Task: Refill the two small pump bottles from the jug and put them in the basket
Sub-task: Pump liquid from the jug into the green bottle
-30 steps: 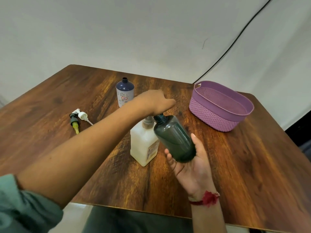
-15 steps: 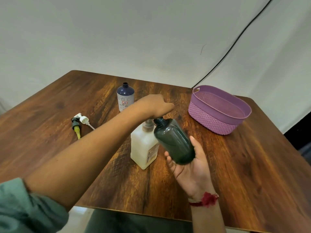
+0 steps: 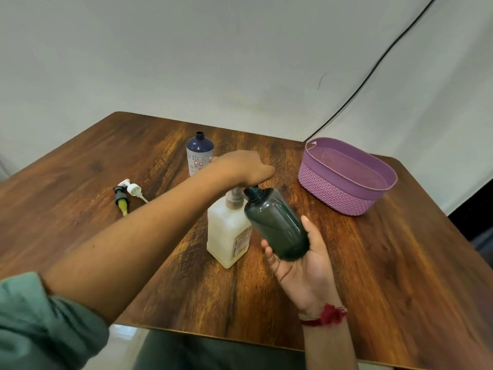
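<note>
The right grip (image 3: 304, 265) lies palm up above the table (image 3: 400, 263), its fingers and thumb wrapped round the lower half of the dark green bottle (image 3: 276, 225). That bottle is off the table and tilted, with its uncapped neck pointing up and away, just under the left grip (image 3: 241, 166).

The left grip sits knuckles up on top of the pump (image 3: 234, 200) of the white jug (image 3: 226, 236). Its fingers are hidden beneath it, so I cannot tell whether it clenches the pump head or only presses it. The jug stands upright on the table directly below this grip and touches the dark green bottle's side.

Just beyond the left grip stands the blue bottle (image 3: 200, 156), upright and uncapped. The 2 pump heads (image 3: 125, 194) lie together on the table, well to the left of the left grip. The purple basket (image 3: 338, 193) rests beyond and to the right of the right grip, well apart from it.
</note>
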